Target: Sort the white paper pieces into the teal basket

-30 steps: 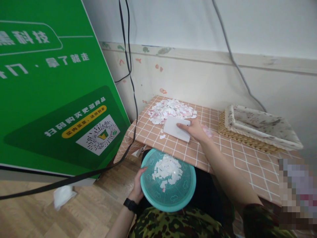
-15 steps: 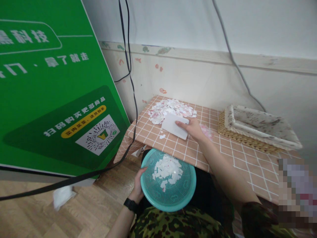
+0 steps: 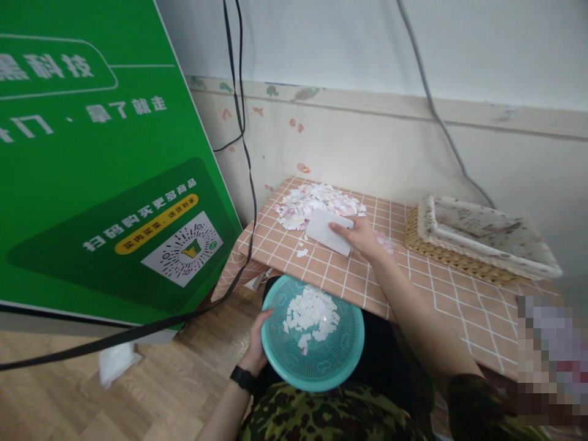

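My left hand grips the left rim of a round teal plastic basket held below the table's front edge. White paper scraps lie inside it. Over the table, my right hand is closed on a flat white scraper, thumb on top, fingers hidden beneath. The scraper's far edge is beside a heap of torn paper scraps with white and pinkish pieces. A few loose scraps sit just left of the scraper, and some pink ones show behind my right wrist.
A checked brown tablecloth covers the table. At its right stands a cloth-lined wicker basket near the wall. A green panel rises at left, with a black cable hanging before it. A white bag lies on the floor.
My right hand has shifted the scraper slightly to the right, a little away from the heap. My left hand and the teal basket stay in place.
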### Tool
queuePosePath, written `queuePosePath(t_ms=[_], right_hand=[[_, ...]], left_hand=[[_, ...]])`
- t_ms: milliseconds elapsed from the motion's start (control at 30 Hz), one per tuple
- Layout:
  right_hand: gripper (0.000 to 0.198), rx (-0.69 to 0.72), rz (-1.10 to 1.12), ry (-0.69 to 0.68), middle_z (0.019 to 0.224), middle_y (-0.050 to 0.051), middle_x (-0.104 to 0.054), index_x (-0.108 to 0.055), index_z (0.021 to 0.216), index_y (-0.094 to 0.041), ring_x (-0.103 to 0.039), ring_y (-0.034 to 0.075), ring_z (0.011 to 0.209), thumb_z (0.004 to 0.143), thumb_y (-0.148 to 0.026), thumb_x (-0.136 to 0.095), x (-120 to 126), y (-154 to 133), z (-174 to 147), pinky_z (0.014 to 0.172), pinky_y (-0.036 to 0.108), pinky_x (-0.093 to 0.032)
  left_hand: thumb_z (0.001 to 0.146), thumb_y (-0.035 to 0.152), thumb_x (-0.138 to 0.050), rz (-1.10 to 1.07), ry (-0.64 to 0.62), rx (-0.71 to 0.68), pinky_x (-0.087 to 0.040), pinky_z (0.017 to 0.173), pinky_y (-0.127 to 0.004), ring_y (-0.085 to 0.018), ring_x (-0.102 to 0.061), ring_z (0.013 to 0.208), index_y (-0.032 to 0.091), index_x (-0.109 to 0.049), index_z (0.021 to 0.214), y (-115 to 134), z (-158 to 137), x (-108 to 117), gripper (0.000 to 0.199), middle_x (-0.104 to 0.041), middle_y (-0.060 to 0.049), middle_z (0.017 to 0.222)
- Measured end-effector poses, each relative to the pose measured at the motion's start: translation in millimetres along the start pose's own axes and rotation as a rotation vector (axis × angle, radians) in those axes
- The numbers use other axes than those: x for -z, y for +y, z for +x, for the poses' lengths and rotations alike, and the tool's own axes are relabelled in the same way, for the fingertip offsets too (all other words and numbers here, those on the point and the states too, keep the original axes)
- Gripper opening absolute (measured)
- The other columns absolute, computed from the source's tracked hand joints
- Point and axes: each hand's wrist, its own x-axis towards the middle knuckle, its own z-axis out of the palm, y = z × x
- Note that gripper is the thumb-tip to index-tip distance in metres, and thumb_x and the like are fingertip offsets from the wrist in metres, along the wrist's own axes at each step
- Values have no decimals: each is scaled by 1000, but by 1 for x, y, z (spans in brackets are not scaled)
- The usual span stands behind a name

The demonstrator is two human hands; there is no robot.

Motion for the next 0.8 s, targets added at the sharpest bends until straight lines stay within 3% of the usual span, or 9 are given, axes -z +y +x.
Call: queuePosePath(t_ms=[167,367,800], right_hand=[[33,-37,2,-71,59,5,-58,-59,61,-13,-48,12,49,67,-45,-64,2,-1,0,44,24,-36],[36,-21,56,-69,65,6,-62,-62,66,-14,-52,13,56,72,-49,-60,-7,-4,0,46,24,-38],[35,-68,45,-80,61,6,-60,-59,62,-13,-49,12,51,68,-47,-63,-4,-8,-1,43,23,-35]], left_hand=[[69,31,-64,0,1,1,-49,60,-31,-19,-62,57,11,-69,74,-1,0,1,21,-71,-6,66],[67,29,-65,-3,30,-34,-48,60,-30,-18,-62,56,12,-68,72,-2,4,3,18,-70,-5,64],[70,31,-63,-11,5,24,-48,63,-31,-19,-62,57,11,-69,74,-1,1,1,22,-71,-7,65]])
